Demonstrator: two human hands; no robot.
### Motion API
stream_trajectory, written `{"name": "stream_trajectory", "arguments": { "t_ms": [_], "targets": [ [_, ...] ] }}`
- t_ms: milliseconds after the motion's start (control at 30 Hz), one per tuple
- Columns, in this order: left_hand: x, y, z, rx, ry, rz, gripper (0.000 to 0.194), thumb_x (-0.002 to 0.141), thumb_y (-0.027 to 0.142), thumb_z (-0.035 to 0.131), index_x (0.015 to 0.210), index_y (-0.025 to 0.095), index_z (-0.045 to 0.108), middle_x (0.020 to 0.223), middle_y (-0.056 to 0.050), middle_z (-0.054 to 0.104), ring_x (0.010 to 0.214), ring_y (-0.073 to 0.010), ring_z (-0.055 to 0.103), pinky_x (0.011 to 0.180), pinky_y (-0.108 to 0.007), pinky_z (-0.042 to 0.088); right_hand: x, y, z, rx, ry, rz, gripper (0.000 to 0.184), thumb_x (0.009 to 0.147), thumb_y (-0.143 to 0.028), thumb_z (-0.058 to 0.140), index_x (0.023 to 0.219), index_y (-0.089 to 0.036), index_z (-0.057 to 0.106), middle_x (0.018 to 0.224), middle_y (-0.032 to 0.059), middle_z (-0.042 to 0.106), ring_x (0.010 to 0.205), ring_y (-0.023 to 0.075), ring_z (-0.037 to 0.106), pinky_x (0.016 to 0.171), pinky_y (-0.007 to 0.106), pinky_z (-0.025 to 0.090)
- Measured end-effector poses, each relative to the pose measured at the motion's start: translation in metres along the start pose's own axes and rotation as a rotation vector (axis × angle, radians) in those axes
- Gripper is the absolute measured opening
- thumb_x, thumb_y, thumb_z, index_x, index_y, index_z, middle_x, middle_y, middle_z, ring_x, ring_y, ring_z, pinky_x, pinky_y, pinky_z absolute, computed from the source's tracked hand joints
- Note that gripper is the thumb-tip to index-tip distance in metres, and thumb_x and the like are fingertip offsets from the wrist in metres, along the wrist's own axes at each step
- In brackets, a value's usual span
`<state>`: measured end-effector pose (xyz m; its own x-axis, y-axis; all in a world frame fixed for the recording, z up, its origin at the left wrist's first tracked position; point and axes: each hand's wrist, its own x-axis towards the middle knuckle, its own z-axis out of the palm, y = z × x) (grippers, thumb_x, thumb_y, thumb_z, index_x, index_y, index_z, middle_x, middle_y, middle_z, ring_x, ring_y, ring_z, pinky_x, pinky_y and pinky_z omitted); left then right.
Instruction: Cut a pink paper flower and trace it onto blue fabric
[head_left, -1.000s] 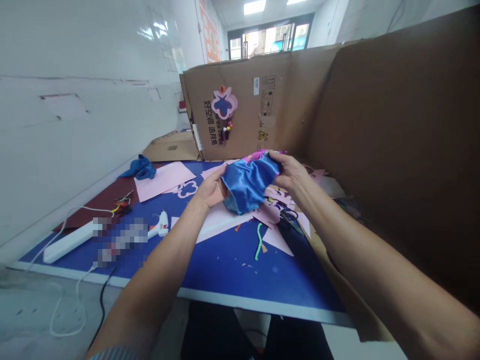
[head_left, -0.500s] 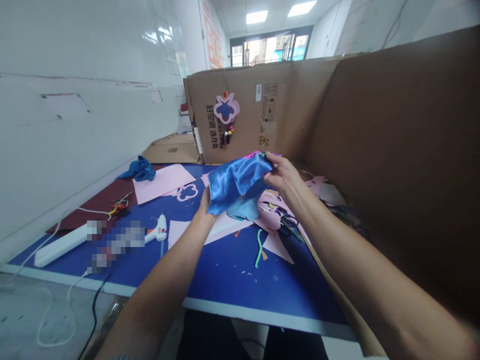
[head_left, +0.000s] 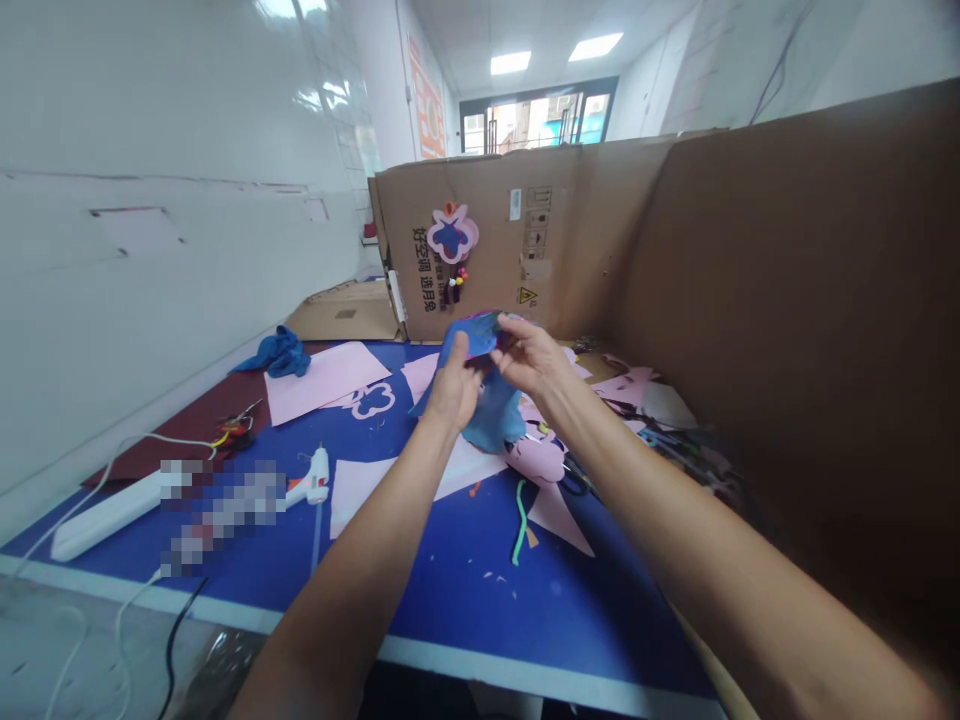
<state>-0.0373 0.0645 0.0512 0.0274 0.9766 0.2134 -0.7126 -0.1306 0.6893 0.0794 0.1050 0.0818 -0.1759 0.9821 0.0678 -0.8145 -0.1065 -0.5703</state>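
Note:
A piece of shiny blue satin cloth (head_left: 474, 338) is held up above the table between both hands. My left hand (head_left: 456, 392) grips its left side, thumb up on the front of the cloth. At the upper right edge my right hand (head_left: 529, 352) pinches the fabric, near a dark and magenta patch that I cannot make out well. Below the hands hangs a paler blue part (head_left: 495, 420). Behind and under it lie pink cut-outs (head_left: 538, 458) on the table, with dark-handled scissors (head_left: 576, 478) partly hidden by my right forearm.
On the blue table (head_left: 450, 580) lie a glue gun (head_left: 319, 475), a white power strip (head_left: 112, 515), pliers (head_left: 238, 425), pink sheets (head_left: 322, 375), a crumpled blue cloth (head_left: 277, 352) and a green pipe cleaner (head_left: 519, 525). Cardboard (head_left: 600, 240) walls the back and right; a pink flower ornament (head_left: 452, 235) hangs there.
My left hand has moved right and up, closer to my right hand. The blue cloth, spread out before, is now bunched and folded between them. The view has tilted slightly up.

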Motion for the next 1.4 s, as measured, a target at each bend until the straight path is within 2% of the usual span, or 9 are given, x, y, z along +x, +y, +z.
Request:
{"name": "stream_trajectory", "arguments": {
  "t_ms": [100, 400, 600, 700, 800, 900, 1067, 1233, 1400],
  "targets": [
    [0.01, 0.019, 0.0, -0.179, 0.168, -0.037, 0.041, 0.11, 0.046, 0.05, 0.114, 0.014, 0.076, 0.121, -0.014, 0.08, 0.122, -0.0253, 0.072, 0.11, -0.038, 0.054, -0.018, 0.012, -0.012, 0.03, 0.051, 0.06, 0.018, 0.087, -0.009, 0.079, 0.085, -0.021, 0.066, 0.067, -0.0022, 0.075, 0.064, 0.0157, 0.074, 0.069, 0.026, 0.069],
    [0.002, 0.039, -0.017, -0.215, 0.182, -0.056, 0.041, 0.112, 0.034, 0.042, 0.13, 0.013, 0.073, 0.116, -0.015, 0.082, 0.117, -0.0248, 0.076, 0.111, -0.041, 0.055, -0.001, 0.031, -0.021, -0.005, 0.231, 0.084, 0.016, 0.098, -0.014, 0.068, 0.084, -0.02, 0.064, 0.064, -0.0009, 0.073, 0.055, 0.0153, 0.071, 0.059, 0.026, 0.066],
    [0.015, 0.067, -0.008, -0.182, 0.145, 0.015, 0.047, 0.114, 0.04, 0.034, 0.132, 0.019, 0.071, 0.124, -0.012, 0.08, 0.127, -0.0252, 0.072, 0.115, -0.048, 0.052, 0.035, -0.019, 0.007, -0.147, 0.251, -0.147, 0.019, 0.086, -0.012, 0.08, 0.085, -0.02, 0.064, 0.062, -0.0055, 0.07, 0.056, 0.0139, 0.067, 0.065, 0.027, 0.067],
    [0.018, 0.072, 0.005, -0.182, 0.032, 0.059, 0.047, 0.114, 0.044, 0.037, 0.133, 0.019, 0.071, 0.128, -0.011, 0.079, 0.131, -0.0268, 0.07, 0.116, -0.048, 0.052, 0.031, -0.053, 0.009, -0.336, 0.109, -0.345, 0.019, 0.087, -0.023, 0.084, 0.093, -0.02, 0.067, 0.075, -0.0038, 0.074, 0.068, 0.0148, 0.072, 0.074, 0.031, 0.066],
    [0.012, 0.051, 0.007, -0.215, 0.061, 0.002, 0.046, 0.113, 0.044, 0.04, 0.137, 0.018, 0.07, 0.13, -0.011, 0.078, 0.132, -0.026, 0.069, 0.116, -0.046, 0.052, 0.008, -0.073, -0.014, -0.668, 0.044, -0.455, 0.025, 0.089, -0.034, 0.082, 0.104, -0.021, 0.066, 0.087, -0.0012, 0.076, 0.081, 0.0185, 0.076, 0.079, 0.037, 0.066],
    [-0.008, 0.009, -0.007, -0.238, 0.177, -0.153, 0.045, 0.112, 0.042, 0.042, 0.141, 0.018, 0.067, 0.132, -0.012, 0.077, 0.133, -0.026, 0.068, 0.116, -0.045, 0.053, -0.03, -0.073, -0.06, -1.096, 0.235, -0.262, 0.03, 0.09, -0.044, 0.079, 0.106, -0.023, 0.065, 0.091, 0.0011, 0.077, 0.075, 0.0175, 0.074, 0.07, 0.032, 0.065],
    [-0.041, -0.047, -0.039, -0.253, 0.368, -0.363, 0.042, 0.11, 0.036, 0.044, 0.139, 0.017, 0.068, 0.125, -0.012, 0.08, 0.126, -0.0264, 0.072, 0.117, -0.046, 0.051, -0.088, -0.061, -0.129, -1.497, 0.264, 0.032, 0.039, 0.085, -0.055, 0.081, 0.078, -0.019, 0.068, 0.064, 0.0043, 0.071, 0.057, 0.0187, 0.066, 0.054, 0.028, 0.052],
    [-0.046, -0.055, -0.055, -0.241, 0.419, -0.412, 0.041, 0.108, 0.039, 0.048, 0.131, 0.013, 0.071, 0.106, -0.014, 0.083, 0.111, -0.0285, 0.077, 0.115, -0.048, 0.052, -0.112, -0.052, -0.138, -1.845, 0.169, 0.142, 0.036, 0.074, -0.057, 0.087, 0.075, -0.023, 0.076, 0.076, 0.0059, 0.076, 0.073, 0.0232, 0.069, 0.058, 0.028, 0.041],
    [-0.045, -0.048, -0.06, -0.256, 0.381, -0.401, 0.042, 0.108, 0.04, 0.048, 0.133, 0.014, 0.071, 0.108, -0.013, 0.083, 0.109, -0.0279, 0.078, 0.112, -0.047, 0.054, -0.123, -0.042, -0.129, -2.229, 0.109, 0.179, 0.053, 0.083, -0.075, 0.071, 0.102, -0.026, 0.082, 0.109, 0.011, 0.082, 0.096, 0.0324, 0.074, 0.064, 0.034, 0.042]
  ]
}}
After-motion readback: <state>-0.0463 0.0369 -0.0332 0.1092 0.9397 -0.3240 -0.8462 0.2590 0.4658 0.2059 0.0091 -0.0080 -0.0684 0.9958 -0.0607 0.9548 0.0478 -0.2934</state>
